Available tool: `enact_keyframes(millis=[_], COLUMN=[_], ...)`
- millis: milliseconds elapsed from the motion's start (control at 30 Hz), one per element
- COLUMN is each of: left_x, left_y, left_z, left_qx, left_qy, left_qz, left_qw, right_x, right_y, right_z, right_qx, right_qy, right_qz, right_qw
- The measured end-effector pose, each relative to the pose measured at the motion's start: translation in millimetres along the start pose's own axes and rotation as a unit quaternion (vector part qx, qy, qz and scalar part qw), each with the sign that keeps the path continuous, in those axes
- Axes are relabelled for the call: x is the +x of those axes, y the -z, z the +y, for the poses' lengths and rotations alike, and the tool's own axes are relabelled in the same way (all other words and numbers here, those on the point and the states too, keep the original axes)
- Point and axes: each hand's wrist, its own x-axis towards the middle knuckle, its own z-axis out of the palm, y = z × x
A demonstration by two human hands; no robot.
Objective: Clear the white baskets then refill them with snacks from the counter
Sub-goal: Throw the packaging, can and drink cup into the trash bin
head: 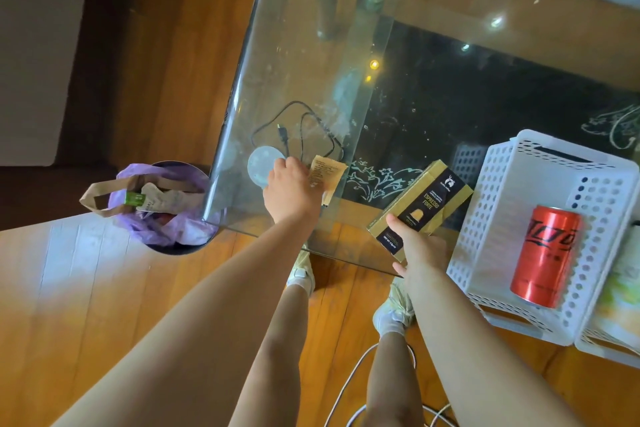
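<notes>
A white perforated basket (498,191) stands on the glass table at the right, with a red drink can (543,253) lying inside it. A second white basket (602,350) shows partly at the right edge, with something pale and green in it. My right hand (420,246) grips the near end of a gold and black espresso capsule box (422,204), held just left of the basket. My left hand (291,189) is closed on a tan snack wrapper (327,173) over the table's near left corner.
The glass table (311,45) has a round white charger puck (259,165) and a black cable (298,128) near my left hand. A bin (162,208) with a purple liner, paper bag and trash stands left of the table corner. A white cord lies on the wooden floor by my feet.
</notes>
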Motion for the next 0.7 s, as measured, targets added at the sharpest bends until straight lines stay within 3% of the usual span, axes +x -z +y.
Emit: enact_keyframes(millis=[100,300,533,633,700], left_x=[-7,-35,-50,-45,-39], left_y=[2,16,49,62,62], left_z=[-3,-44,-153,-218,-225], left_qx=[-0.045,-0.269,-0.43,-0.456,-0.459], left_qy=[0.0,0.019,0.18,0.261,0.284], left_qz=[-0.012,-0.022,0.081,0.121,0.113], left_qw=[0.999,0.963,0.881,0.842,0.834], right_x=[-2,-23,-68,-93,-99], right_y=[0,-4,-51,-104,-113], right_z=[-1,4,10,24,19], right_qx=[-0.001,-0.097,-0.228,-0.288,-0.302], right_qy=[0.035,0.128,0.219,0.243,0.255], right_qz=[-0.001,-0.036,-0.204,-0.27,-0.294], right_qw=[0.999,0.986,0.926,0.886,0.87])
